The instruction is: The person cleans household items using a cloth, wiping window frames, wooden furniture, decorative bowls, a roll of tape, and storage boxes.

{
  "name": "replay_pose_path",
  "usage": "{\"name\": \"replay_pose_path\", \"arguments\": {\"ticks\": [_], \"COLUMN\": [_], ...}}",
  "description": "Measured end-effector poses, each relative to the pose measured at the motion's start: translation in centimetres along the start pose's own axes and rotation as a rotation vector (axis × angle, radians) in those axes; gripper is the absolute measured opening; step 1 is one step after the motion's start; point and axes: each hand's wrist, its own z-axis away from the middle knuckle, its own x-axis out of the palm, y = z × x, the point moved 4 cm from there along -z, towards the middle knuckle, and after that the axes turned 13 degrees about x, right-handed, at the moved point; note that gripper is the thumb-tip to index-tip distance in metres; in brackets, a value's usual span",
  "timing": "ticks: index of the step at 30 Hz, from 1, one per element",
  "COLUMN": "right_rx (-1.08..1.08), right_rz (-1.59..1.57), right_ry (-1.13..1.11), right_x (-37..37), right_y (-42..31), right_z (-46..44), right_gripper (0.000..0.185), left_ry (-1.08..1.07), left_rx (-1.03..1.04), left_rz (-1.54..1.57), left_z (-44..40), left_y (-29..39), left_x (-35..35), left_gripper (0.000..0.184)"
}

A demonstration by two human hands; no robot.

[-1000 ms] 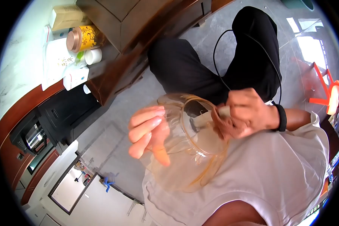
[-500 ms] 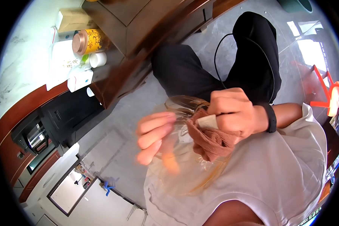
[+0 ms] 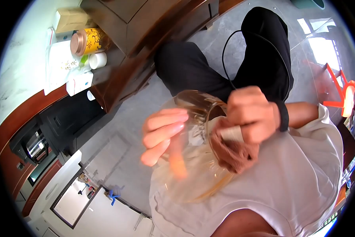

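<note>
Your right hand [image 3: 252,114] is closed tight on a brown cloth [image 3: 234,156], and a short pale piece [image 3: 232,134] pokes out of your grip. You wear a black band [image 3: 282,115] on that wrist. The cloth is at the round mouth of the clear glass bowl [image 3: 199,158]. The bowl is tipped on its side in front of your tummy, with its mouth toward your right hand. Your left hand [image 3: 159,136] holds the other side, fingers bent around it. Your left thumb is blurry and looks orange.

Behind the bowl is your pale shirt [image 3: 288,170]. Past it are your black trousers [image 3: 189,65], knees apart, with a thin black cord [image 3: 223,57] looping by your right leg. Farther off to your left, a yellow tin [image 3: 93,40] and a white cup [image 3: 97,61] sit close together. Far to your right is a red-orange stand [image 3: 347,98] on the gray floor [image 3: 217,51].
</note>
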Motion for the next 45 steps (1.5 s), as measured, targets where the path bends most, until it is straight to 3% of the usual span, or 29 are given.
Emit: {"name": "replay_pose_path", "arguments": {"ticks": [7, 10, 15, 18, 21, 25, 28, 32, 45], "right_rx": [0.085, 0.108, 0.188, 0.241, 0.246, 0.278, 0.314, 0.337, 0.341], "right_rz": [0.0, 0.077, -0.058, -0.082, -0.01, 0.066, 0.066, 0.065, 0.126], "right_ry": [-0.022, 0.08, -0.171, -0.314, -0.349, -0.196, -0.156, -0.206, -0.224], "right_x": [0.6, 1.0, -0.4, -1.3, -1.8, -2.0, -1.5, -1.1, -1.4], "right_y": [1.7, 1.1, 0.0, -0.6, 0.7, 2.6, 3.2, 4.1, 4.0], "right_z": [-1.0, 0.4, 4.0, 4.6, 4.3, 2.9, 2.4, 3.4, 3.2], "right_gripper": [0.026, 0.027, 0.026, 0.022, 0.022, 0.027, 0.027, 0.025, 0.03], "left_ry": [0.111, -0.004, 0.011, -0.103, -0.237, -0.154, 0.319, 0.554, 0.921], "left_rx": [0.0, -0.01, 0.013, -0.062, -0.336, -0.753, -1.123, -1.329, -1.389], "left_rz": [-0.119, -0.044, -0.071, -0.104, -0.258, -0.845, -0.875, -0.844, -0.801], "left_z": [0.3, 0.6, 1.5, 2.6, 3.1, 4.9, 6.7, 8.2, 12.6], "left_y": [0.5, 0.2, 0.1, 0.5, 1.7, 1.4, -0.1, 1.3, 4.1], "left_x": [0.7, 0.4, -1.1, -2.7, -4.9, -10.4, -16.4, -21.6, -29.8], "left_gripper": [0.074, 0.073, 0.071, 0.066, 0.057, 0.035, 0.033, 0.042, 0.035]}}
